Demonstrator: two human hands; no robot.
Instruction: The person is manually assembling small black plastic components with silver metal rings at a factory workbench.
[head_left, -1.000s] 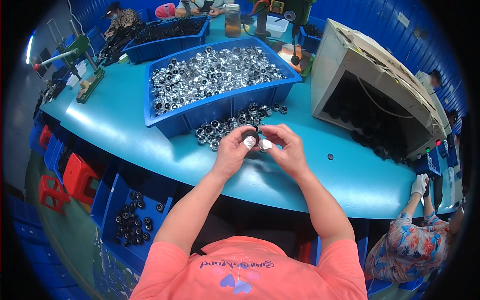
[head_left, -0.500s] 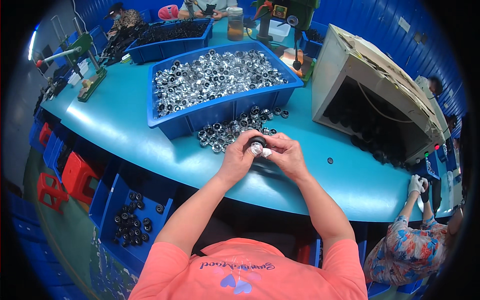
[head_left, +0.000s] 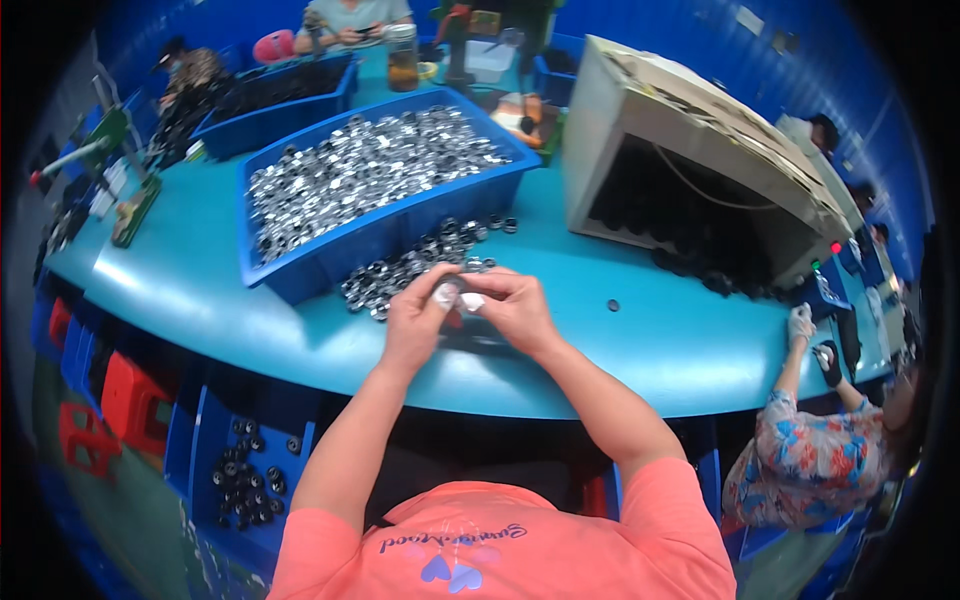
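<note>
My left hand (head_left: 410, 318) and my right hand (head_left: 516, 308) meet over the table's near part, their fingers pinched round a small black wheel (head_left: 456, 283). Both thumbs have white wraps on the tips. Fingers and blur hide much of the wheel. Just beyond my hands lies a loose heap of small silver-and-black wheel hubs (head_left: 378, 283). Behind that heap, a big blue bin (head_left: 390, 235) is filled with more of the same shiny hubs.
A pale open-fronted box (head_left: 590, 150) with black parts spilling out stands at right, near a lone black piece (head_left: 613, 305). Below the table edge at left, a blue bin (head_left: 205, 440) holds black wheels. A co-worker's gloved hand (head_left: 801, 322) is at far right.
The view has swung, so the table and bins appear farther left and slightly higher. My hands stay together round the wheel, now blurred. The co-worker's hands at right have moved apart.
</note>
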